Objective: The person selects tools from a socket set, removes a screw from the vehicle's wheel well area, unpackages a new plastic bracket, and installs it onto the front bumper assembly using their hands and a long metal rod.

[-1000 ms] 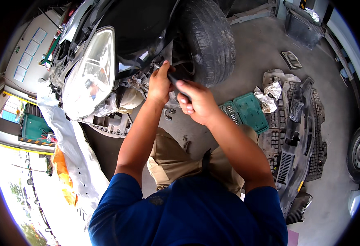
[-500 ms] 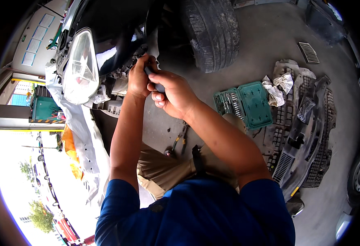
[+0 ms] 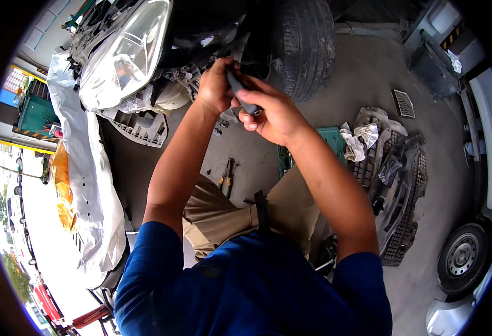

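Observation:
A black-handled tool (image 3: 242,92) slants between my hands beside the car's front wheel arch; its working end is hidden. My right hand (image 3: 277,112) is closed around the handle, whose butt sticks out past the fingers. My left hand (image 3: 215,87) is closed at the far end of the tool, right against the dark bumper and fender edge (image 3: 201,39). The clear headlight (image 3: 125,56) lies to the left of it, and the tyre (image 3: 305,50) stands just to the right.
Pliers (image 3: 227,178) lie on the floor by my legs. A green tool case (image 3: 330,137) is partly behind my right arm. Crumpled paper (image 3: 363,137) and removed black plastic trim (image 3: 405,207) lie at right. White sheeting (image 3: 89,185) hangs at left.
My view has shifted, so the car and floor appear moved. Both hands remain on the tool near the wheel arch, and its handle now points more to the lower right.

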A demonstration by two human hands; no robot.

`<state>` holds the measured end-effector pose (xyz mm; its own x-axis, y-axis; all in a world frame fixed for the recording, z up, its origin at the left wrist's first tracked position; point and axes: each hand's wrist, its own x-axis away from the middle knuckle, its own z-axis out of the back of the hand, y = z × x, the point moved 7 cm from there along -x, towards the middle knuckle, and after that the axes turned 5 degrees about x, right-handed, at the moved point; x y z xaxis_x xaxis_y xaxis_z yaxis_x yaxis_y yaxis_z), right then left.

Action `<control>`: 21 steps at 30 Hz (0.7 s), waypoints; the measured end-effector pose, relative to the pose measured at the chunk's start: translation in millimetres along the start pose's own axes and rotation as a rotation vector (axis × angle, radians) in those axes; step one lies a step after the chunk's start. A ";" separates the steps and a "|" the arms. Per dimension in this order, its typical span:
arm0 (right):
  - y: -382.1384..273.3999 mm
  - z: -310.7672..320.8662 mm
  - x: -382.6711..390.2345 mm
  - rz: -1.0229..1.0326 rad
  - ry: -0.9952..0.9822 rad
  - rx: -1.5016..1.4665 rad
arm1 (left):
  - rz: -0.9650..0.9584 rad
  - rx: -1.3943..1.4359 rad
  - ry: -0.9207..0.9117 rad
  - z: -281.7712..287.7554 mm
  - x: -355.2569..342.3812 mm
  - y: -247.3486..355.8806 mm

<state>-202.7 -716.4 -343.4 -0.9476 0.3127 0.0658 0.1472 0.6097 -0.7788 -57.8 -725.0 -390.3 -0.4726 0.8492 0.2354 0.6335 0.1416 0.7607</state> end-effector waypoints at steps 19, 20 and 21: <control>-3.0 -11.7 3.1 -0.040 0.212 0.463 | -0.181 0.127 0.056 -10.9 5.7 0.7; -8.3 -15.5 0.4 -0.059 0.226 0.561 | -0.173 0.109 0.061 -9.1 3.3 2.7; -14.4 -20.3 -2.1 -0.078 0.241 0.659 | -0.182 0.077 0.076 -7.0 2.9 2.3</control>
<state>-197.0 -711.1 -319.6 -0.8480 0.4850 0.2137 -0.1934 0.0923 -0.9768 -62.0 -725.7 -383.7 -0.6264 0.7659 0.1451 0.5768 0.3301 0.7472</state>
